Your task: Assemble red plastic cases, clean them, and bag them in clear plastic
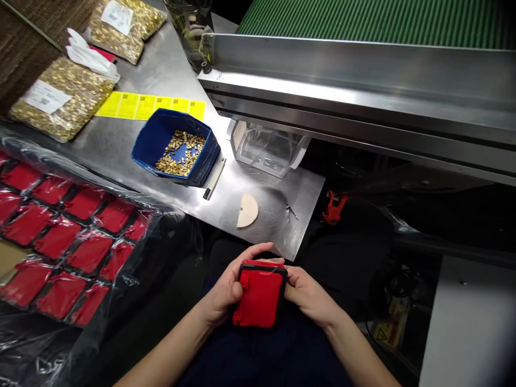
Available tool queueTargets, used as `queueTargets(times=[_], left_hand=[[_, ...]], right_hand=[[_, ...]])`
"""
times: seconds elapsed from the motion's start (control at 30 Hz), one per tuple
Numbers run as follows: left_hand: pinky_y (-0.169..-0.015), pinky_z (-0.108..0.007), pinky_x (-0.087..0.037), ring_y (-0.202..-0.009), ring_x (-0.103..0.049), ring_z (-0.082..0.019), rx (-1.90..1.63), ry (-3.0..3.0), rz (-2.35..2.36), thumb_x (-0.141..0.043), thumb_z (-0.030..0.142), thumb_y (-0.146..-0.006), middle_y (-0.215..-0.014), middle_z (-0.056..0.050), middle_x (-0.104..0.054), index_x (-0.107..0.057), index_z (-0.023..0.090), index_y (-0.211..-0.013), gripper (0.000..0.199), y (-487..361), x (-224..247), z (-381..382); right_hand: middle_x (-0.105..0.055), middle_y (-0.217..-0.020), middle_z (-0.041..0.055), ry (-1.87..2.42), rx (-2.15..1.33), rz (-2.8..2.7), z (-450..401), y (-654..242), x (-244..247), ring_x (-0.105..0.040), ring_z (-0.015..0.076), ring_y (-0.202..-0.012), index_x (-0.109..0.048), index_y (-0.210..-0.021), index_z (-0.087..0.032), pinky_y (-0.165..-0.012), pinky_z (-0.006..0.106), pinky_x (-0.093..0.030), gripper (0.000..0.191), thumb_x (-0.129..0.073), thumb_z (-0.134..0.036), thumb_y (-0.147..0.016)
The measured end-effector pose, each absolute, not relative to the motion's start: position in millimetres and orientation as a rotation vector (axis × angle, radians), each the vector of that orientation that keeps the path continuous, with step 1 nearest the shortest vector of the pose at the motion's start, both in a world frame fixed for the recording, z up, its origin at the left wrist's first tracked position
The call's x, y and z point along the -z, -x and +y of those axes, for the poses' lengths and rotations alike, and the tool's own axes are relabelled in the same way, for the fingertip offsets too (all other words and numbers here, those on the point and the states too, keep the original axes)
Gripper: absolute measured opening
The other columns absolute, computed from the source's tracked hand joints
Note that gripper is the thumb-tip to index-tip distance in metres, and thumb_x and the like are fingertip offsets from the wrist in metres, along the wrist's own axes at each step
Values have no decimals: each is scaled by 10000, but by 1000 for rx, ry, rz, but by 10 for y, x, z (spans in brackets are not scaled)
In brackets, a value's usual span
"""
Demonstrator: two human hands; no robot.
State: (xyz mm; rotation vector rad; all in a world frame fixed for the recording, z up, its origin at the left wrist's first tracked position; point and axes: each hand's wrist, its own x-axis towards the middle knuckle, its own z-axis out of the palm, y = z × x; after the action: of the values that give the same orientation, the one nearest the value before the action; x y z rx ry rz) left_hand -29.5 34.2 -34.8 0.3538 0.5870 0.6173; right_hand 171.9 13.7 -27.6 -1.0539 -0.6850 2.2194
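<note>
Head view: we hold a red case point(261, 298) above our lap point(258, 357), just off the near edge of the steel table point(276, 236). Our left hand point(224, 293) is half spread, its thumb against the case's left side and its index finger stretched out past the far edge. Our right hand point(308, 294) is curled in on the upper right corner; we cannot see the fingers beneath. To steady it well, we judge it best to press evenly from both sides, so that it does not twist, and to spare the small knobs point(244, 282) any pressure. The case looks like stiff plastic, roughly rectangular, its smooth red face framed by a black rim point(282, 295), with the red knobs along its left edge.
</note>
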Motion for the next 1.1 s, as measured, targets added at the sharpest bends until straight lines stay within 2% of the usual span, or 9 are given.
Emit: queueTargets(times=[0.13, 0.33, 0.43, 0.5, 0.6, 0.7, 0.8, 0.97, 1.1], left_hand=[[-1164, -554, -380, -1363, -538, -441, -625, -442, 550, -865, 673, -664, -1460, -217, -596, -562, 199, -1438, 957, 341, 271, 379], [-1101, -491, -467, -1283, -621, -408, -636, -409, 575, -854, 678, -677, -1376, -206, -671, -619, 188, -1411, 913, 400, 298, 339], [-1125, -523, -448, -1286, -619, -413, -673, -332, 551, -700, 786, -760, -1344, -209, -693, -677, 168, -1357, 859, 404, 303, 325], [-1154, -525, -420, -1305, -606, -397, -712, -302, 520, -597, 772, -854, -1323, -197, -708, -712, 166, -1310, 767, 387, 282, 341], [-1193, -508, -379, -1406, -508, -386, -719, -387, 517, -641, 652, -895, -1478, -167, -600, -666, 190, -1370, 664, 344, 243, 402], [-1216, -504, -344, -1486, -388, -400, -637, -517, 567, -624, 674, -898, -1599, -158, -462, -621, 179, -1420, 719, 330, 241, 476], [-1188, -523, -368, -1434, -461, -410, -462, -456, 599, -670, 643, -883, -1544, -174, -527, -543, 182, -1490, 772, 396, 282, 508], [-1091, -367, -466, -1304, -613, -295, -370, -250, 688, -843, 258, -795, -1474, -102, -611, -371, 288, -1583, 919, 622, 341, 419], [-973, -333, -550, -1084, -737, -252, -459, 58, 775, -676, 206, -912, -1309, -172, -714, -490, 150, -1499, 618, 686, 391, 329]], right_hand=[[-756, -1090, 80, 1067, -2234, -724, 173, -1705, 242, -679, 269, -1081, -757, -1188, -205, -1016, 403, -494, 536, -709, -630, -865], [-732, -1125, 83, 1064, -2191, -696, 122, -1671, 284, -665, 231, -1047, -758, -1173, -214, -994, 355, -477, 454, -665, -584, -927], [-736, -1048, 72, 1048, -2211, -501, 97, -1695, 287, -671, 194, -931, -752, -1158, -209, -933, 330, -488, 422, -691, -555, -923], [-722, -910, 44, 1076, -2244, -464, 134, -1745, 269, -637, 151, -779, -764, -1071, -190, -806, 279, -487, 380, -690, -536, -932], [-640, -729, -5, 1106, -2353, -580, 294, -1817, 224, -521, 104, -625, -746, -882, -157, -652, 234, -407, 378, -668, -521, -950], [-583, -668, -25, 1093, -2477, -820, 513, -1779, 176, -444, 94, -587, -699, -759, -155, -603, 237, -345, 396, -640, -489, -964], [-602, -652, -28, 1155, -2423, -1190, 681, -1594, 125, -443, 101, -569, -682, -668, -172, -569, 249, -331, 383, -620, -407, -964], [-705, -743, -13, 1628, -1751, -1671, 733, -1300, 100, -616, 148, -687, -720, -754, -214, -647, 280, -397, 374, -516, -371, -1025], [-722, -1070, 25, 1699, -1480, -1487, 602, -1381, 187, -674, 172, -939, -706, -1096, -250, -784, 285, -489, 296, -460, -413, -1068]])
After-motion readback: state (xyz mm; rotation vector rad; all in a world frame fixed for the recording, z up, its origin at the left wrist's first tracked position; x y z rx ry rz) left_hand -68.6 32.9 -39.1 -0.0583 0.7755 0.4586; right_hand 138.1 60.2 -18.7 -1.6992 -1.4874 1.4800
